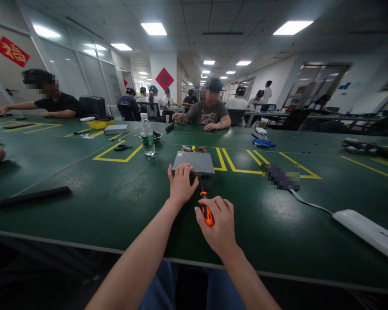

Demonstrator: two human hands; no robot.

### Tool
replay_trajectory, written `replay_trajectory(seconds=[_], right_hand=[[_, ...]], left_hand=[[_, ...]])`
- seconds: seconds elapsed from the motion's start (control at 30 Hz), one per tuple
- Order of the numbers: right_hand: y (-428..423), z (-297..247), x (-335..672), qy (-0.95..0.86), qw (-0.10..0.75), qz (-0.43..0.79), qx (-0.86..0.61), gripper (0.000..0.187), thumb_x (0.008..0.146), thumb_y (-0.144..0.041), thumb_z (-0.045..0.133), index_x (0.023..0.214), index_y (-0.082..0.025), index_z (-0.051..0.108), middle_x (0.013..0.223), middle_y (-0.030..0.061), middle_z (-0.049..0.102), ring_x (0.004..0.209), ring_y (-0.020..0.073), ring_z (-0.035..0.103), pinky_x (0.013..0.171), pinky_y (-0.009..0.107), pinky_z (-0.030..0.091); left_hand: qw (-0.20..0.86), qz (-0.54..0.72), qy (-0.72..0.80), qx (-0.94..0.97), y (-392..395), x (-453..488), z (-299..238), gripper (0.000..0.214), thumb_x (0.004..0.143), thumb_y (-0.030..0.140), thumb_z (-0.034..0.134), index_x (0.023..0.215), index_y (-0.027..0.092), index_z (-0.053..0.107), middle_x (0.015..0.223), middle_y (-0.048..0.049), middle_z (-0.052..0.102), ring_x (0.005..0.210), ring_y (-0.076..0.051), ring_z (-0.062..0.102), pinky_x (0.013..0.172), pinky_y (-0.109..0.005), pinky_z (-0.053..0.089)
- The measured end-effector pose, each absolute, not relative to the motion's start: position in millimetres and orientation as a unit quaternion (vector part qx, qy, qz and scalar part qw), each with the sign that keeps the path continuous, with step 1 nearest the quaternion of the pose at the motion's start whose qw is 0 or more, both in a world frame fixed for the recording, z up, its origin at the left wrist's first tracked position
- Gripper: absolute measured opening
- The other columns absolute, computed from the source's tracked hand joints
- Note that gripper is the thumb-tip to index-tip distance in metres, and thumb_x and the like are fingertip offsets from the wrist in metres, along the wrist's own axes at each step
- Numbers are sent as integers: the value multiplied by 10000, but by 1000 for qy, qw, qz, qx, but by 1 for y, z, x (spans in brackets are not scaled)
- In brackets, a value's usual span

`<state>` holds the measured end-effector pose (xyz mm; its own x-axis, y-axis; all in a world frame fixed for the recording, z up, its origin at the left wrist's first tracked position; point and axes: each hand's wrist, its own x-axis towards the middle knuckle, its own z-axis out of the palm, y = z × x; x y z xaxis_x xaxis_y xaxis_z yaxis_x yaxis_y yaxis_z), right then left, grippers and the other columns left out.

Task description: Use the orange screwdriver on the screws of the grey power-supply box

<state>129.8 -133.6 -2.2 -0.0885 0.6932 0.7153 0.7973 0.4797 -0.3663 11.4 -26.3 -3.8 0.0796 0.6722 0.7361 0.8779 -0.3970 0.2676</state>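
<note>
Grey metal box (198,161): on green table (116,215), under left hand (181,181); probably heavy, stiff, slickish; best held by side edges, not rear cables (198,149). Left fingers slightly spread over top. Right hand (219,219): fingers curled round orange-black screwdriver (208,215); light, grippy handle likely.

The left grip (181,183) rests on a grey metal box (198,161) on the green bench (116,219); the right grip (218,219) holds an orange-and-black screwdriver (209,218) toward the box's near side. A water bottle (148,138) stands upright farther left.
</note>
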Motion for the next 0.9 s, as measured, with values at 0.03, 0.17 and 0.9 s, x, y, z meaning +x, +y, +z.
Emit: replay_trajectory(seconds=[0.03,0.17,0.9], right_hand=[[-134,-2,130,-726,454,-50,-515,179,815,-310,471,936,-193,534,816,28,572,774,164,532,818,362,342],[-133,-5,130,-682,486,-30,-546,211,831,-317,459,968,-157,468,732,19,582,674,151,537,775,336,375],[-132,-8,132,-731,455,-79,-502,129,754,-178,481,846,-199,569,765,17,527,744,157,512,770,339,354]], left_hand=[[127,-415,-530,-728,-26,11,-4,278,789,301,497,1057,225,500,1183,-58,538,1177,-227,417,1093,-470,42],[143,-415,-504,-744,-25,10,-4,306,792,276,492,1086,194,496,1185,-77,521,1182,-224,400,1073,-409,175],[139,-438,-490,-741,-21,10,-8,228,780,231,523,1006,216,549,1017,-58,554,981,-226,464,890,-373,351]])
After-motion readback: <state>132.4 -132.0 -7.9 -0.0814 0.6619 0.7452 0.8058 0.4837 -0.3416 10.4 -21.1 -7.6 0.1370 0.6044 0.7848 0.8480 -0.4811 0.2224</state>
